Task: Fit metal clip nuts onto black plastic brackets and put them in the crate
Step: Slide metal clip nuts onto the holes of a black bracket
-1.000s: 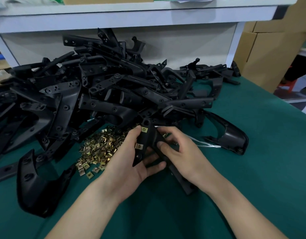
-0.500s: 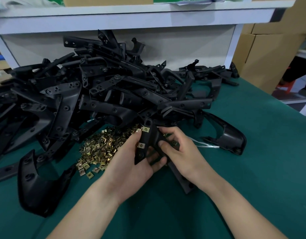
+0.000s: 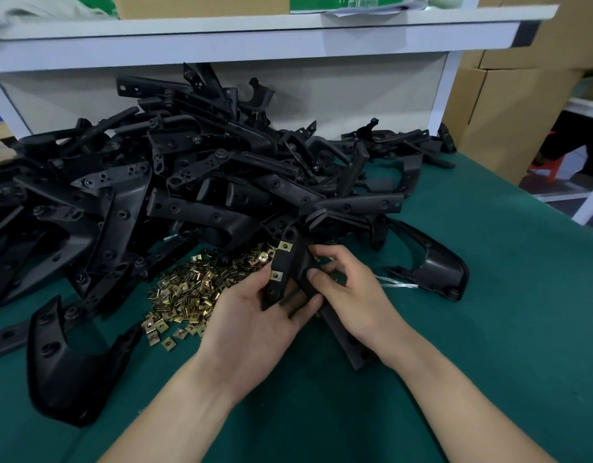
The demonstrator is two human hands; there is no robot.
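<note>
The bracket (image 3: 290,262) stood tilted at mid-frame, just above the counter (image 3: 488,329), with two clip nuts (image 3: 284,246) already on its edge. My left hand (image 3: 255,315) curled round its lower end to steady it. My right hand (image 3: 348,289) pinched the other side, probably to seat another nut, though I couldn't see one there. Loose nuts (image 3: 194,289) lay just left, within reach. No crate showed, and no writing was readable.

A green-topped counter (image 3: 488,345) carries a big heap of black plastic brackets (image 3: 194,182), a pile of brass-coloured clip nuts (image 3: 191,292) before it, and a white strip (image 3: 397,284).
</note>
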